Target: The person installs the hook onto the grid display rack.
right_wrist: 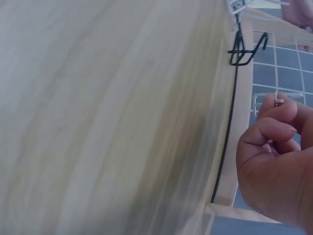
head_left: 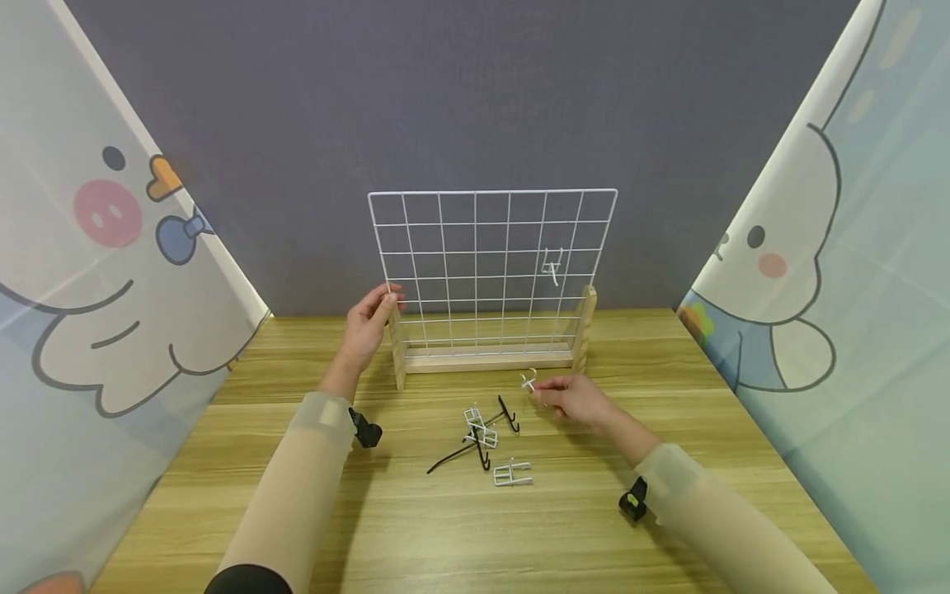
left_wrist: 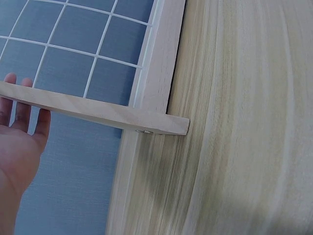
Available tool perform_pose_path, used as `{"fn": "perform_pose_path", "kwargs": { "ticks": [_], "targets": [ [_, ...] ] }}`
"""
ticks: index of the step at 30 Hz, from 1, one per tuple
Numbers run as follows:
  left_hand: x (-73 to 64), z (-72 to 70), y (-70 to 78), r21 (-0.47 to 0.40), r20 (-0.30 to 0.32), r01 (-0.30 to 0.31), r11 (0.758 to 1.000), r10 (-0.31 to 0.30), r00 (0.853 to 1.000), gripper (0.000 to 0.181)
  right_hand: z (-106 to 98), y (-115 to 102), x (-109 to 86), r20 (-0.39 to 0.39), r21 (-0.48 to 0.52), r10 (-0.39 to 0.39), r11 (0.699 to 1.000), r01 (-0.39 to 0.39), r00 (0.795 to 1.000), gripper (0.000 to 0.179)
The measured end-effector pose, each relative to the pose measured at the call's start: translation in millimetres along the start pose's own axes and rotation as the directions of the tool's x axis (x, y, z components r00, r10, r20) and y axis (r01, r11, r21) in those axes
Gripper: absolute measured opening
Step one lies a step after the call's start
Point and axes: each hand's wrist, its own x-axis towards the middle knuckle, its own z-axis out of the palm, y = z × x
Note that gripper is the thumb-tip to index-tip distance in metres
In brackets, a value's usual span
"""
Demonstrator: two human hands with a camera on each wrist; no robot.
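A white wire grid panel [head_left: 493, 191] stands upright in a wooden stand [head_left: 490, 362]. My left hand [head_left: 365, 326] grips the upper part of the stand's left side post [head_left: 398, 351]; in the left wrist view its fingers reach past the post [left_wrist: 98, 108]. My right hand [head_left: 575, 398] pinches a small white wire hook [head_left: 529, 380] by its end, in front of the stand's right part and above the table. One white hook [head_left: 552, 268] hangs on the grid's right side. In the right wrist view, curled fingers partly hide the held hook.
In front of the stand lies a tangle of white hooks [head_left: 481, 429] and black hooks [head_left: 476, 445]. Nearer to me is a separate white double-pronged hook [head_left: 512, 473]. A dark grey panel [head_left: 490, 99] rises behind the table, with printed cloth walls at both sides.
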Motion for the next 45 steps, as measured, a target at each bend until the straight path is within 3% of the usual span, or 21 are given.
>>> {"fn": "perform_pose_path", "kwargs": {
  "ticks": [11, 23, 45],
  "targets": [
    [-0.9, -0.2, 0.9, -0.036, 0.002, -0.011, 0.999, 0.011, 1.000, 0.023, 3.2, -22.1, -1.6, -0.017, 0.119, -0.023, 0.993, 0.025, 1.000, 0.037],
    [-0.8, 0.6, -0.4, -0.005, -0.014, -0.007, 1.000, 0.007, 1.000, 0.026, 6.7, -45.6, -1.2, -0.017, 0.205, -0.063, 0.977, 0.065, 0.998, 0.030],
    [-1.1, -0.3, -0.5, -0.012, -0.007, -0.009, 1.000, 0.009, 1.000, 0.026, 22.0, -93.4, 9.5, -0.024, 0.193, -0.109, 0.975, 0.111, 0.994, 0.033]
  ]
}}
